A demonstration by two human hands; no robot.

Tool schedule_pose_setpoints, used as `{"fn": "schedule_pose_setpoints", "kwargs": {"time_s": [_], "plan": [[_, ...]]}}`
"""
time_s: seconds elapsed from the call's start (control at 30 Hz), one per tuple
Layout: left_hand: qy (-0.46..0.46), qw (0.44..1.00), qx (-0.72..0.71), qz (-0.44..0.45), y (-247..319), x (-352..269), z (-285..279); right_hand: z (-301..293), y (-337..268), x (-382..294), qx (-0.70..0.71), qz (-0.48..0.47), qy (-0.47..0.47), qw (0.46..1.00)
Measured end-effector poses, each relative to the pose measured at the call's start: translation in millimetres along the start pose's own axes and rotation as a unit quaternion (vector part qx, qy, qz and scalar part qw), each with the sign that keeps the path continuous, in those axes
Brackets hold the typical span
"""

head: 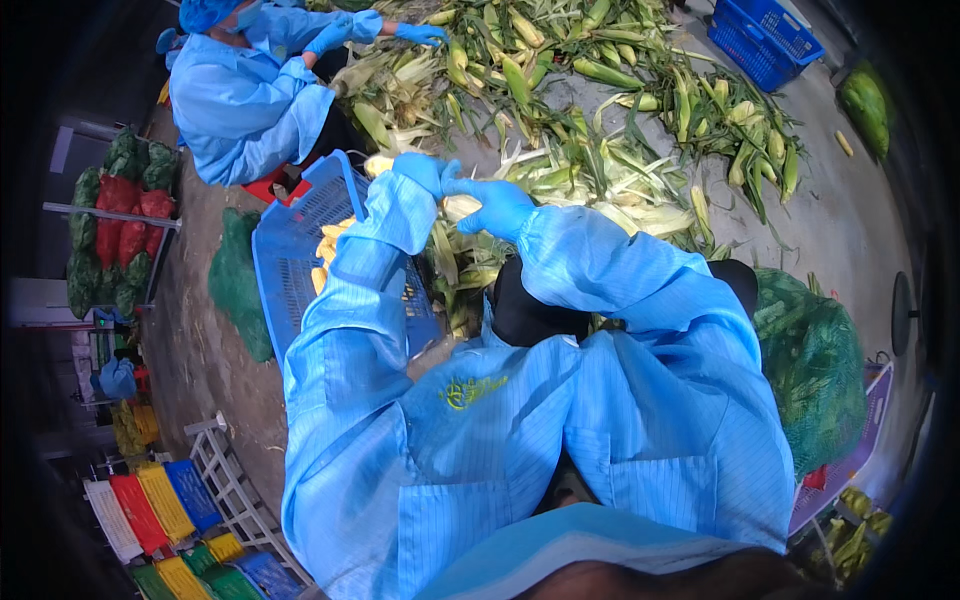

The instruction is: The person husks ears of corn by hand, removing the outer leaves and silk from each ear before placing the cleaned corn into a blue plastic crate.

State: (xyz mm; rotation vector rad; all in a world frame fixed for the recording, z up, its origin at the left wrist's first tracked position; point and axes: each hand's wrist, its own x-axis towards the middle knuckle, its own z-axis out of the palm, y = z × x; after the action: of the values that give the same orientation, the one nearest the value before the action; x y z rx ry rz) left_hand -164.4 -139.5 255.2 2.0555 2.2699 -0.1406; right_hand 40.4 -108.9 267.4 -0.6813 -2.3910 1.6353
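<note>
My left hand (418, 174), in a blue glove, is curled above the far end of a blue crate. The pale yellow end of an ear of corn (377, 165) sticks out on its left side, and the hand appears closed around it. My right hand (499, 208), also gloved, reaches across so that its fingertips meet the left hand. Its thumb is apart from the fingers, with pale husk (461, 205) showing between them; whether it grips this is unclear. Below my left forearm, the blue plastic crate (281, 289) holds peeled yellow corn ears (328, 247).
Loose husks (637, 180) and unpeeled corn (517, 79) cover the floor ahead. A co-worker (247, 105) in blue sits at upper left. Green mesh sacks (810, 367) (240, 285) lie on both sides. Another blue crate (761, 41) stands at upper right.
</note>
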Motion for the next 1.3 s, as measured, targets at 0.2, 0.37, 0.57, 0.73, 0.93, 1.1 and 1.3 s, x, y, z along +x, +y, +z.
{"fn": "schedule_pose_setpoints", "kwargs": {"time_s": [0.2, 0.37, 0.57, 0.73, 0.93, 1.1, 1.3], "plan": [[0.131, 0.989, 0.009, 0.061, 29.2, 5.1, -16.2, 5.6, 17.6, -28.9, 0.365, -0.032, 0.049, 0.929], [-0.111, 0.978, -0.073, -0.160, -38.7, -68.7, 43.1, -33.9, 22.4, -153.1, 0.243, -0.080, -0.037, 0.966], [0.066, 0.985, -0.023, -0.157, 1.4, -36.2, -24.9, -164.2, 13.9, -139.9, -0.172, 0.057, 0.089, 0.979], [0.216, 0.973, 0.069, -0.041, 44.6, 1.4, -83.2, -134.1, -2.0, -79.4, -0.242, -0.053, 0.172, 0.954], [0.127, 0.991, 0.031, -0.007, 104.6, 5.3, -54.0, -69.9, 51.2, -31.2, -0.066, 0.082, 0.028, 0.994], [-0.067, 0.975, -0.173, -0.125, 94.8, 8.4, -13.5, -97.8, 29.4, -45.6, -0.080, 0.065, -0.053, 0.993], [-0.060, 0.907, -0.373, -0.185, 76.3, 19.7, 56.0, -89.5, 81.9, -21.4, -0.071, 0.057, -0.082, 0.992]]}}
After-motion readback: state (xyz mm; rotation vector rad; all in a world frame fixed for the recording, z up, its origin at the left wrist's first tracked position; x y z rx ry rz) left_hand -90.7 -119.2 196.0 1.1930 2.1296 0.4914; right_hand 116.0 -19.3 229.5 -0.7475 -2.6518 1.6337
